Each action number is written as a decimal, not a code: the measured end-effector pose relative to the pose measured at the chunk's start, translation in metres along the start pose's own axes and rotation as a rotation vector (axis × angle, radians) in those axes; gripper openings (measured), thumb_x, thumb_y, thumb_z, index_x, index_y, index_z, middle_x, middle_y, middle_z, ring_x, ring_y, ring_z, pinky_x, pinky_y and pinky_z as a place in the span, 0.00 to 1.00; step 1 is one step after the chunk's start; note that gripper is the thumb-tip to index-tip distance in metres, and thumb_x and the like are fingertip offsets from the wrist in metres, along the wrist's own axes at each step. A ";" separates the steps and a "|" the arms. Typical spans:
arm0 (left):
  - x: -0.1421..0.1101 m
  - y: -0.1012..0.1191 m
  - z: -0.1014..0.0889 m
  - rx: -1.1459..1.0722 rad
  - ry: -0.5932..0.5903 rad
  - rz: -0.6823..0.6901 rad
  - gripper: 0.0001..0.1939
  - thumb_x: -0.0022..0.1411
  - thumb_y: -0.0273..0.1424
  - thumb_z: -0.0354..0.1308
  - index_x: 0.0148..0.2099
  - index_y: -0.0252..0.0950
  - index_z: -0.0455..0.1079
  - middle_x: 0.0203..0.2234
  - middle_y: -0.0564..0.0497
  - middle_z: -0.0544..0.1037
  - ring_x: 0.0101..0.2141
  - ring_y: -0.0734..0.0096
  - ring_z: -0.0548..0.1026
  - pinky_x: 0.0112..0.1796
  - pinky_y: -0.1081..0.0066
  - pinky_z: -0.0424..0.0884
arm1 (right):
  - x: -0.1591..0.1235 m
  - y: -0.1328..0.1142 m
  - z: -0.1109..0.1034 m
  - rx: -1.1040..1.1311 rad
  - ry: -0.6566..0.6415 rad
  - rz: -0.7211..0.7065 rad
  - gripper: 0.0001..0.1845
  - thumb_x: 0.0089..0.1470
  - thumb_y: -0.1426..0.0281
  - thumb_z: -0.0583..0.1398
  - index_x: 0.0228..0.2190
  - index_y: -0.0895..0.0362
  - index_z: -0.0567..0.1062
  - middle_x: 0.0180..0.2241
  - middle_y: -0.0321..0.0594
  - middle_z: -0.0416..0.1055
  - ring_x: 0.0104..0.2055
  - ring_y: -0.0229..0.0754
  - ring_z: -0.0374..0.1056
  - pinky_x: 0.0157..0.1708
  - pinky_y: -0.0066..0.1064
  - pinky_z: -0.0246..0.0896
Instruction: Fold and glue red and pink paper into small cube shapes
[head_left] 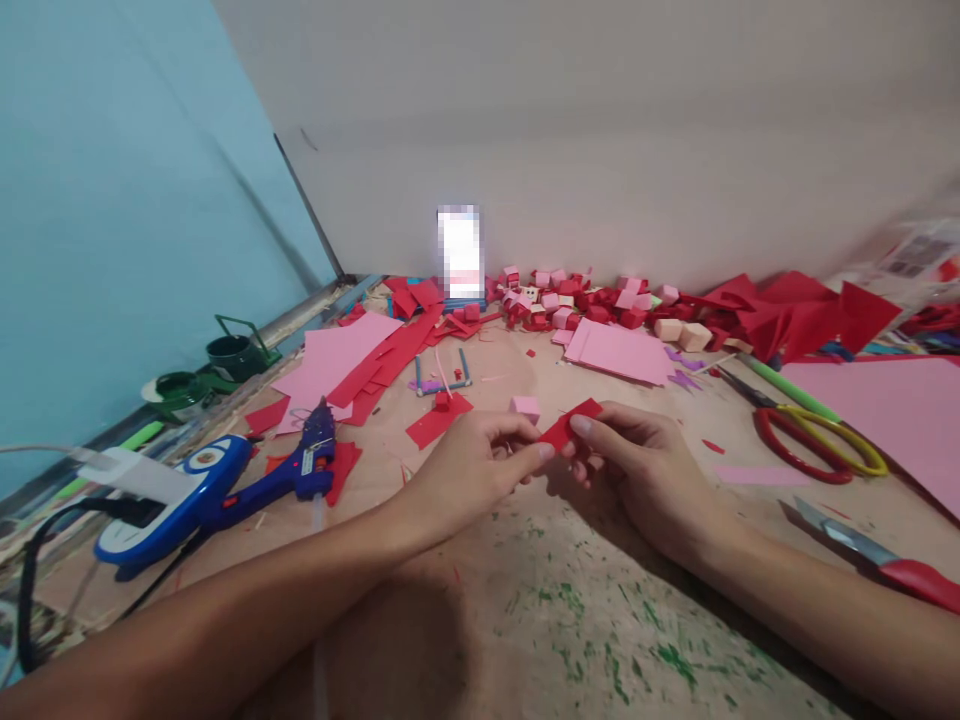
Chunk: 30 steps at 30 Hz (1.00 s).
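Note:
A small strip of red paper [571, 426] is held between both hands above the middle of the table. My left hand [487, 455] pinches its left end between thumb and fingers. My right hand [637, 455] grips the right end, thumb on top; most of its other fingers are hidden behind. Just beyond the hands sits a pink paper cube [525, 408]. Left of it, a small red cube [442, 401] rests by a flat red piece of paper [431, 428].
A blue glue gun [311, 455] and blue power strip [176, 500] lie left. Scissors [817, 440] and a red-handled cutter [877, 555] lie right. Pink sheets [619, 350], a lit phone [460, 252] and a heap of small paper cubes [562, 300] stand along the back.

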<state>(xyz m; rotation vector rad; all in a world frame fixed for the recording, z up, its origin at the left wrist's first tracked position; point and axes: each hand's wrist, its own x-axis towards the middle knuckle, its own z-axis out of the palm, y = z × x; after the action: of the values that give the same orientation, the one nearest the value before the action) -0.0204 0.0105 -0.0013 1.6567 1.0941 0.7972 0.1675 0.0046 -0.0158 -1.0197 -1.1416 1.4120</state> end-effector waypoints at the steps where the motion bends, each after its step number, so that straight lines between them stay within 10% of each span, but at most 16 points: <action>1: 0.000 0.000 0.000 0.036 -0.001 0.017 0.10 0.65 0.32 0.62 0.33 0.33 0.79 0.22 0.55 0.72 0.24 0.76 0.67 0.26 0.74 0.60 | 0.000 0.000 0.000 -0.002 -0.001 -0.001 0.17 0.53 0.59 0.72 0.22 0.57 0.82 0.20 0.37 0.75 0.21 0.34 0.67 0.24 0.26 0.62; 30: 0.003 0.001 -0.002 -0.116 0.046 0.100 0.07 0.65 0.31 0.62 0.35 0.34 0.79 0.29 0.52 0.82 0.29 0.73 0.75 0.33 0.73 0.71 | 0.000 -0.003 0.000 -0.287 -0.093 0.002 0.13 0.51 0.61 0.70 0.23 0.57 0.82 0.17 0.34 0.71 0.19 0.35 0.61 0.21 0.28 0.55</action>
<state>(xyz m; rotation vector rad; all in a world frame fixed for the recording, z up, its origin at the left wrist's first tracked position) -0.0207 0.0137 -0.0001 1.6122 0.9843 0.9501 0.1683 0.0044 -0.0124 -1.1632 -1.4414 1.3332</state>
